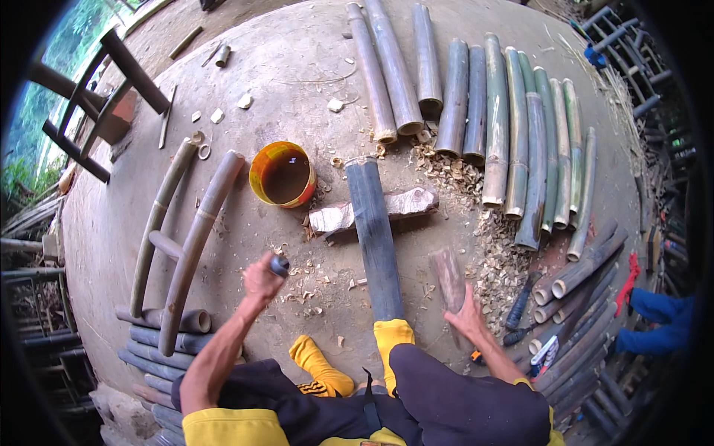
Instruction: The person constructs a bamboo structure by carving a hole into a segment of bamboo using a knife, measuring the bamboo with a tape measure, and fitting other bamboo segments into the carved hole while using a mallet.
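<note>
The left hand (pixel 262 279) is seen fisted around a small dark tool handle (pixel 280 264), raised just left of centre, forearm coming up from the lower left edge with the elbow bent. The right hand (pixel 467 316) is closed around the lower end of a blurred brown wooden mallet-like billet (pixel 449 276), right of centre, wrist cocked, forearm rising from the lower right. Between the hands a dark grey-blue bamboo pole section (pixel 374 234) is laid lengthwise at mid-frame, its near end pinned under a yellow-socked foot (pixel 391 334), its far part resting across a rough pale wood block (pixel 401 204). For a clean cut, judged from the setup, the pole should be kept firmly pinned and seated on the block, the tool set squarely before being struck, and blows kept short. Pale wood chips (pixel 491 260) are scattered to the right of the pole. An orange-yellow round bucket (pixel 282 175) is stood left of the block. A row of green and grey bamboo poles (pixel 513 134) is laid along the upper right; curved bamboo pieces (pixel 195 238) lie at the left.
</note>
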### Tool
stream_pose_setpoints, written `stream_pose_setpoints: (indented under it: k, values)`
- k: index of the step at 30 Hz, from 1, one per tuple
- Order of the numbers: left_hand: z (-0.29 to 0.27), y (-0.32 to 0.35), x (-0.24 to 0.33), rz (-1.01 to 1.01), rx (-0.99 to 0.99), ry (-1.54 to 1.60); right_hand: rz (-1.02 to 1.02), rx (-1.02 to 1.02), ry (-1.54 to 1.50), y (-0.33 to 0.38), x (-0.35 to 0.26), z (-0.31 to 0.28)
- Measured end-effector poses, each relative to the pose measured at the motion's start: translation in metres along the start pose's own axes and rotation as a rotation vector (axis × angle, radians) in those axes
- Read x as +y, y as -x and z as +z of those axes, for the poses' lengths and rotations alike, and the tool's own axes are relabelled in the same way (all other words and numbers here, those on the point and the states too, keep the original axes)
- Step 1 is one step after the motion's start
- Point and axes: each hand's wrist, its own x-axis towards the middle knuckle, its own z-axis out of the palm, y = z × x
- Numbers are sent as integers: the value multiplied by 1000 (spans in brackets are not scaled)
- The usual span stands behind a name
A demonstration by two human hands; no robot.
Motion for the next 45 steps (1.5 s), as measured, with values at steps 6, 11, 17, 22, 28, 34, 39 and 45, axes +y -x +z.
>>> stream_pose_setpoints:
  k: [6,11,17,22,28,34,39,45]
  values:
    - [-118,-22,-1,108,316,-243,-45,66,-95,26,31,29]
    - [-148,-52,-17,41,232,-579,-28,42,-100,27,23,25]
    - [-154,-52,19,-89,98,-543,-94,35,-164,25,27,-4]
    - [-126,-18,-5,304,253,-154,-219,120,-387,28,-31,-35]
    - [-65,7,25,479,-14,-290,-349,139,-440,15,-97,-25]
    - [-32,3,12,543,-13,-307,-309,62,-347,5,-94,-7]
    - [-28,-3,11,569,-7,-307,-328,58,-320,-1,-90,-5]
    - [-26,-8,10,546,-53,-348,-426,97,-198,-10,-81,-10]
